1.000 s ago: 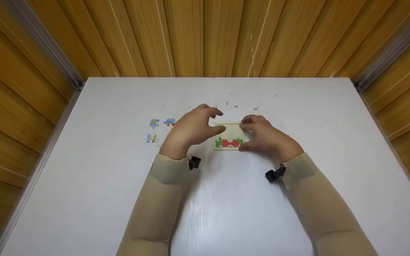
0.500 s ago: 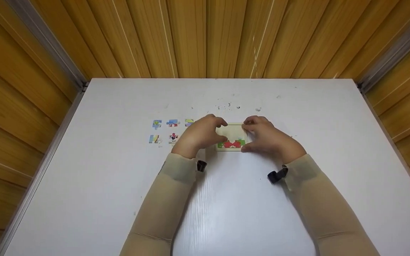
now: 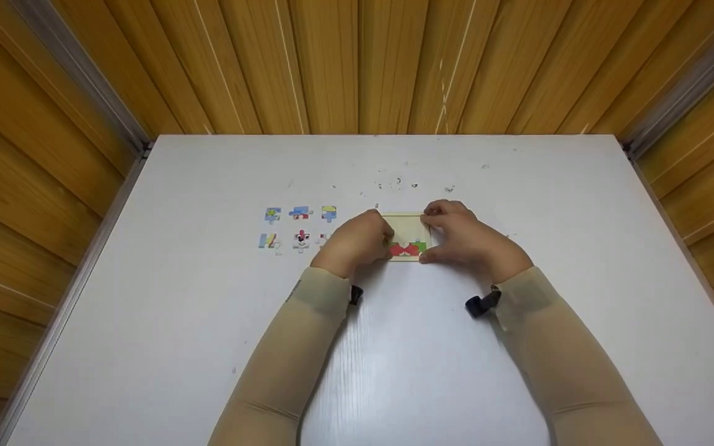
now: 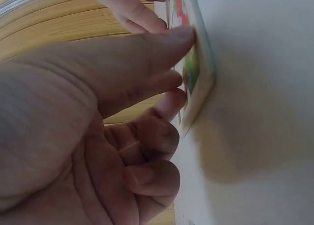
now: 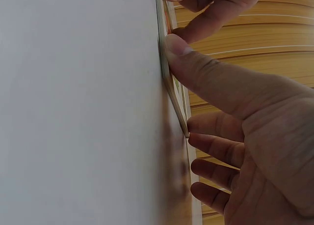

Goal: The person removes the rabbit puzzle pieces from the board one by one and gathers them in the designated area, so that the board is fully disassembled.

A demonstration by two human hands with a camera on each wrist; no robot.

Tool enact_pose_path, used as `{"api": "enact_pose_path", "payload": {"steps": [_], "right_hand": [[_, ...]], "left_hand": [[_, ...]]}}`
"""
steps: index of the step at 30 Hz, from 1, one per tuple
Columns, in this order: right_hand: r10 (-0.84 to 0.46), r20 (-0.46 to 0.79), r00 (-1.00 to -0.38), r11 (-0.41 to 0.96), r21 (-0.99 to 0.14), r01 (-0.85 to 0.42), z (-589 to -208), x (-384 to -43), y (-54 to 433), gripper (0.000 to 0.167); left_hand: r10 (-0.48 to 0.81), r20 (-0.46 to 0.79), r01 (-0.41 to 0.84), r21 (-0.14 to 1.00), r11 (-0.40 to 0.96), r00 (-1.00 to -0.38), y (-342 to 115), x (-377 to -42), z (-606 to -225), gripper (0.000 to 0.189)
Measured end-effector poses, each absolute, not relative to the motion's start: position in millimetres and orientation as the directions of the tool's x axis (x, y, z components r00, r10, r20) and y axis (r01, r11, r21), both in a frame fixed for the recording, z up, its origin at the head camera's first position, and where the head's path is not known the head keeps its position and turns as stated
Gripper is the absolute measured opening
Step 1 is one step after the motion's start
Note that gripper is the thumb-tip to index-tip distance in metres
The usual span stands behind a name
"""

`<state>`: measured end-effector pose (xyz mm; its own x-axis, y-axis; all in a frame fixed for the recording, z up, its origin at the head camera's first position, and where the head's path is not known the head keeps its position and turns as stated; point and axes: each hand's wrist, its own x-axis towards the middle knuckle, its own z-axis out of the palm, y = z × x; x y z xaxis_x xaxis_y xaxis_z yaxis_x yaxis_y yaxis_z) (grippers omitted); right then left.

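A small puzzle tray lies on the white table, its near strip filled with red-and-green jigsaw pieces and its far part bare. My left hand is at the tray's left side. In the left wrist view its thumb and curled forefingers close around a green puzzle piece at the tray's corner, the thumb overlapping the rim. The other fingers curl free. My right hand grips the tray's right end, thumb at the near edge, fingertips at the far corner. The left hand hides the tray's left part in the head view.
Loose jigsaw pieces lie in two rows left of the tray, among them a blue one, a yellow-blue one and one with a face. Dark marks spot the white table behind the tray. Wood-panelled walls surround it.
My left hand has moved right and down onto the tray's left end, its fingers closing at the green piece and uncovering loose pieces behind it. The right hand keeps its hold on the tray.
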<state>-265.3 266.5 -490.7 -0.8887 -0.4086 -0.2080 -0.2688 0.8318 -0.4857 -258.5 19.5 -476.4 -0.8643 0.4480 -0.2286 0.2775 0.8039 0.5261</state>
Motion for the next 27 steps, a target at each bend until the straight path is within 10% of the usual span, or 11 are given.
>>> {"api": "enact_pose_path", "payload": {"steps": [27], "right_hand": [[-0.388, -0.241, -0.890, 0.833, -0.504, -0.227, -489.7, -264.6, 266.3, 0.092]], "left_hand": [[0.454, -0.236, 0.281, 0.525, 0.804, -0.859, 20.6, -257.3, -478.2, 0.023]]}}
